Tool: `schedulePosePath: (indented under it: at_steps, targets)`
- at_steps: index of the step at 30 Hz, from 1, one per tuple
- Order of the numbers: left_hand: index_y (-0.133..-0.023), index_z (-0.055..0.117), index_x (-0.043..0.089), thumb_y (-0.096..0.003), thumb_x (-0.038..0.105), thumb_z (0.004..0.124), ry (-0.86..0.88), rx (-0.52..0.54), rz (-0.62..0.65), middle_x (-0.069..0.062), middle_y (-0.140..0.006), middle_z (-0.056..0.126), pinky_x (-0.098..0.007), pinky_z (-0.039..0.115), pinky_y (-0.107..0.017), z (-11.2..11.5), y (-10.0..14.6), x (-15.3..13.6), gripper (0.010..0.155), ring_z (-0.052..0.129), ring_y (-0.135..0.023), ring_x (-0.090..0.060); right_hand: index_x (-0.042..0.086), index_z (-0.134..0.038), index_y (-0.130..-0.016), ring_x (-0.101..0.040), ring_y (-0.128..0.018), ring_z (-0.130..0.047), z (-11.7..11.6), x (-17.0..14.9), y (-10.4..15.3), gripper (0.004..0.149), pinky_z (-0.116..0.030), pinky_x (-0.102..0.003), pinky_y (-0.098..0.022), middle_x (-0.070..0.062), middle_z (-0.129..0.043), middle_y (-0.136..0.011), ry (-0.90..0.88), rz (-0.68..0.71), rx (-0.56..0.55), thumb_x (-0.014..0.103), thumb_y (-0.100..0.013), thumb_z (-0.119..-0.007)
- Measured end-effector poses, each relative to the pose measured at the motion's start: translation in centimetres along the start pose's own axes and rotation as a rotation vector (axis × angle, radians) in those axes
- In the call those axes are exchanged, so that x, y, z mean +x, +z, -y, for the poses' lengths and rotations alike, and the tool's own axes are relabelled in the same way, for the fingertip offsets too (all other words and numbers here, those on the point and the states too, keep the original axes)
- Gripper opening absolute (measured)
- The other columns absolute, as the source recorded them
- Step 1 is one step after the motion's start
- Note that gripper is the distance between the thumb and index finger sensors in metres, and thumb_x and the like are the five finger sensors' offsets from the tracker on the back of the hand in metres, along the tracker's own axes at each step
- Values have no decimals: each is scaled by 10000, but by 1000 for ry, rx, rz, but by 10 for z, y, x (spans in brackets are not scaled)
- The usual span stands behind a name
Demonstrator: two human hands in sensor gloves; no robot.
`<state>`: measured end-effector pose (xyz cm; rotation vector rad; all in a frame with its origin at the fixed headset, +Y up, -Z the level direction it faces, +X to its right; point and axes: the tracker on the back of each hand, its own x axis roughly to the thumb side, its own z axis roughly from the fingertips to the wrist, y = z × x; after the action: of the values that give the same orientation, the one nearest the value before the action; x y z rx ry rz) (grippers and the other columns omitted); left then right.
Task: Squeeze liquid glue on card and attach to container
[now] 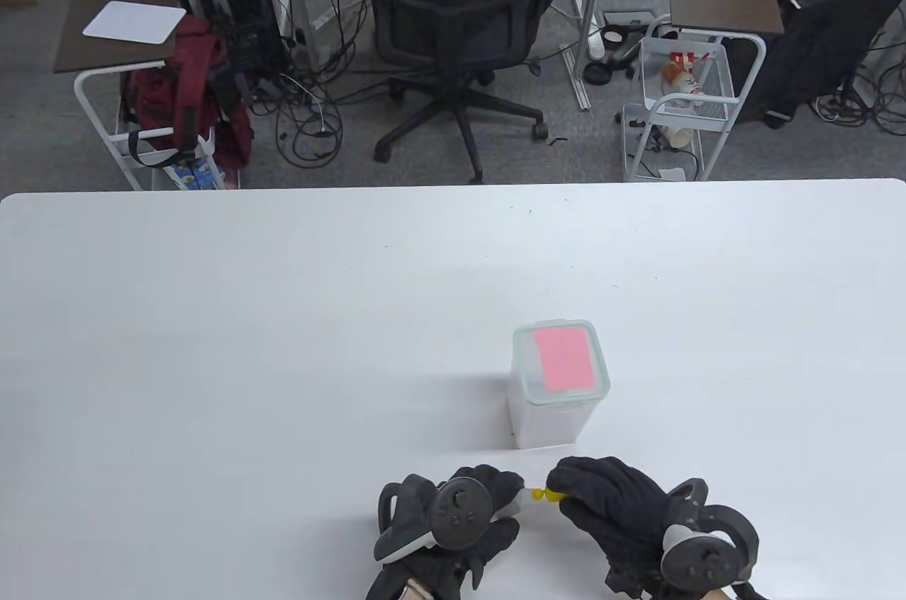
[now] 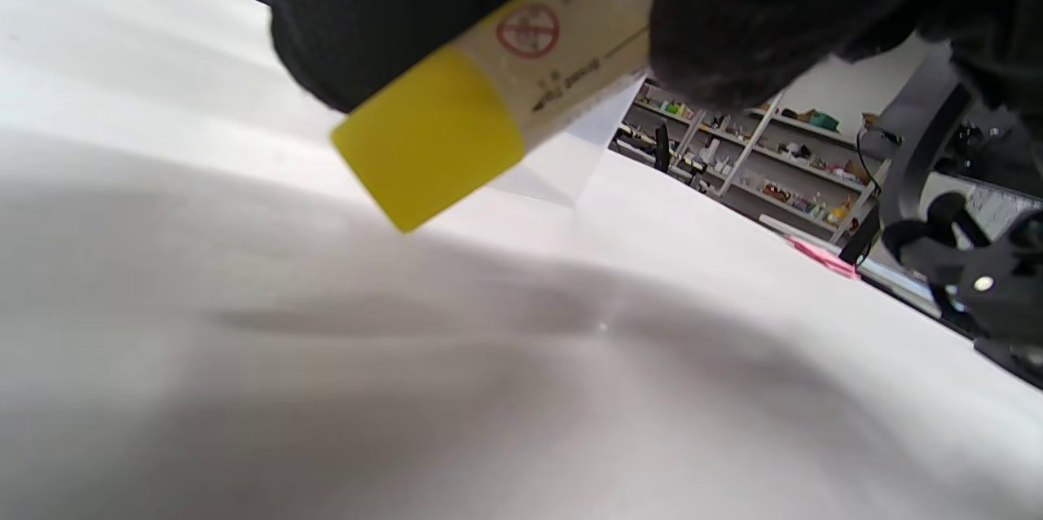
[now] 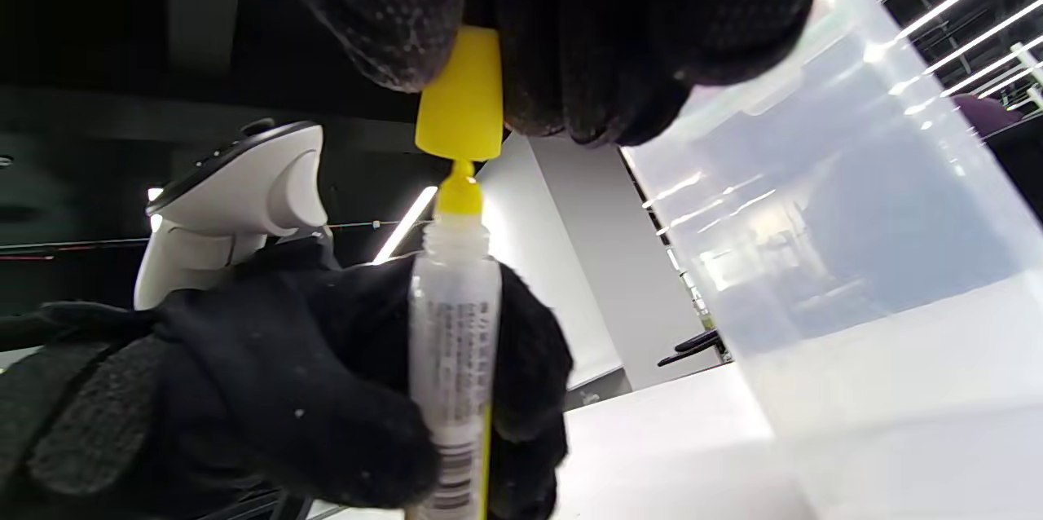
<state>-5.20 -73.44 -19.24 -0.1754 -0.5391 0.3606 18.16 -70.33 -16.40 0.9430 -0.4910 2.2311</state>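
A clear lidded container point(image 1: 548, 419) stands on the white table with a pink card point(image 1: 563, 359) lying on its lid. Just in front of it, my left hand point(image 1: 511, 489) grips a clear liquid glue tube point(image 3: 453, 341). The tube's yellow bottom end point(image 2: 428, 137) shows in the left wrist view. My right hand point(image 1: 560, 488) pinches the yellow cap point(image 3: 461, 96) between its fingertips. The cap sits at the very tip of the exposed yellow nozzle point(image 3: 459, 196), lifted off the tube's threaded neck. The container's wall point(image 3: 855, 259) is close on the right in the right wrist view.
The white table point(image 1: 248, 345) stretches wide to the left and behind the container. Beyond its far edge stand an office chair point(image 1: 453, 27), side tables and a wire cart point(image 1: 679, 105).
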Motion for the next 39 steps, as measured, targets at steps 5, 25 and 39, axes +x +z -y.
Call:
schedulePosePath:
  at_steps: [5, 25, 39]
  targets:
    - [-932, 739, 329, -397, 509, 866, -96, -12, 9, 15, -848, 890, -381, 867, -576, 1, 0, 6, 578, 944, -759, -275, 191, -761, -927, -300, -610, -928, -6, 2, -1, 402, -842, -369, -434, -93, -851, -875, 44, 18, 83, 335, -551, -750]
    - [-927, 798, 320, -372, 486, 898, -145, 43, 64, 22, -827, 923, -364, 893, -558, 4, 4, 18, 588, 979, -734, -259, 114, -838, -814, -220, -380, -963, -19, 6, 2, 485, -855, -338, -266, -60, -933, -612, 236, -66, 174, 478, -585, -612]
    - [-930, 807, 314, -370, 482, 899, -186, 58, 50, 24, -823, 927, -363, 887, -557, 5, 6, 19, 593, 980, -728, -258, 126, -743, -932, -242, -520, -958, -26, 8, 4, 436, -864, -379, -393, -132, -862, -806, 161, -31, 202, 372, -580, -671]
